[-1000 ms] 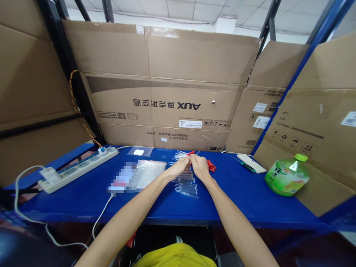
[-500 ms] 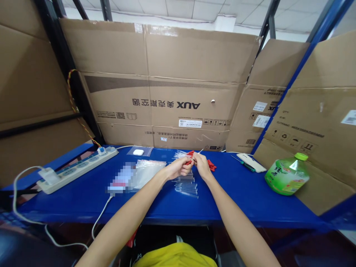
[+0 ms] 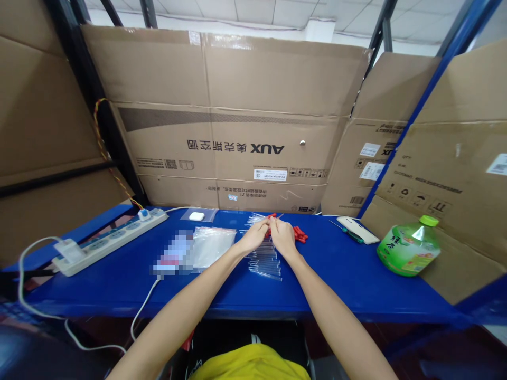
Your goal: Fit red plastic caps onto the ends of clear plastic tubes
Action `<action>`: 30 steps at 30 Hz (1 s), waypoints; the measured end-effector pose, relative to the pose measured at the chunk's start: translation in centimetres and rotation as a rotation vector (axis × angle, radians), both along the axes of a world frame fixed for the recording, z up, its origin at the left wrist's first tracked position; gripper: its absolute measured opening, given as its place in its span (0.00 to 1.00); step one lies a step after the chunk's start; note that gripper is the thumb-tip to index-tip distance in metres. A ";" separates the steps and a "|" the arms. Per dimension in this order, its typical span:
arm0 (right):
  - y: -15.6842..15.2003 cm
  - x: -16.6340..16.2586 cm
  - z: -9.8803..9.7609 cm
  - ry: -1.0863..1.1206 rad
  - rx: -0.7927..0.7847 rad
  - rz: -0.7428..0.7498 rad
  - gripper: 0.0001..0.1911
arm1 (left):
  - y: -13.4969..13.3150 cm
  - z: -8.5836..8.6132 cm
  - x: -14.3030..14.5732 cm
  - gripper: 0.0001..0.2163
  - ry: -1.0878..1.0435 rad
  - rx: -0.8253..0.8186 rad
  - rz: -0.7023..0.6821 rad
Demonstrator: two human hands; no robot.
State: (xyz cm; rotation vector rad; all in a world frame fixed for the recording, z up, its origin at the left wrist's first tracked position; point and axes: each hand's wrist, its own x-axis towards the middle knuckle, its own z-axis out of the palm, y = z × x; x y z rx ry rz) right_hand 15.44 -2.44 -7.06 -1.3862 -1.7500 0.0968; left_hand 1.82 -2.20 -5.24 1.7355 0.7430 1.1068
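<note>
My left hand (image 3: 255, 237) and my right hand (image 3: 282, 237) meet over the middle of the table, fingers closed together. Red shows between the fingertips, where a small red piece (image 3: 272, 216) sticks out past them. A thin rod (image 3: 280, 216) pokes out above my right fingers. How the two are joined is hidden by my hands. Beneath and in front of my hands lie rows of thin clear tubes (image 3: 264, 266). A small heap of red pieces (image 3: 300, 234) rests just right of my right hand.
Clear plastic bags (image 3: 214, 247) and a blurred-out phone-like item (image 3: 174, 254) lie to the left, near a power strip (image 3: 114, 240). On the right are a green-handled screwdriver (image 3: 352, 236), a white flat object (image 3: 358, 230) and a green bottle (image 3: 410, 248). Cardboard walls (image 3: 237, 74) surround the blue table (image 3: 336, 285).
My hands have drawn closer together and tipped forward slightly. The thin rod shows less above my right fingers. The things on the table look the same.
</note>
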 end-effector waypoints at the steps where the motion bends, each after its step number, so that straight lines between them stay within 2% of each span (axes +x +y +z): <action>1: 0.0 0.0 0.0 -0.001 0.008 -0.005 0.28 | -0.1 0.1 0.0 0.12 -0.012 -0.028 -0.001; 6: -0.1 -0.1 0.1 0.032 0.050 -0.008 0.29 | -0.5 0.1 0.3 0.08 -0.083 -0.263 -0.011; 10: 0.0 0.2 0.3 0.187 0.038 0.060 0.29 | -0.6 0.3 0.5 0.09 -0.165 -0.428 -0.052; 12: 0.1 0.5 0.6 0.305 0.013 0.121 0.28 | -0.7 0.6 0.4 0.10 -0.214 -0.497 -0.117; 16: 0.4 1.2 0.8 0.529 -0.101 0.276 0.26 | -0.9 1.3 -0.3 0.11 -0.228 -0.657 -0.345; 18: 0.5 1.3 0.8 0.581 -0.146 0.330 0.25 | -1.0 1.5 -0.6 0.13 -0.213 -0.684 -0.411; 20: 0.5 1.3 0.8 0.580 -0.142 0.357 0.25 | -1.0 1.6 -0.8 0.13 -0.197 -0.650 -0.411; 22: 0.5 1.3 0.7 0.534 -0.096 0.336 0.25 | -1.0 1.4 -0.8 0.13 -0.167 -0.575 -0.349; 27: 0.4 1.4 0.7 0.271 -0.037 0.144 0.30 | -0.2 -0.2 -0.2 0.10 -0.025 -0.275 -0.082; 30: 0.2 1.1 0.5 0.121 -0.066 0.069 0.31 | 0.3 -0.9 0.0 0.07 0.032 -0.107 0.003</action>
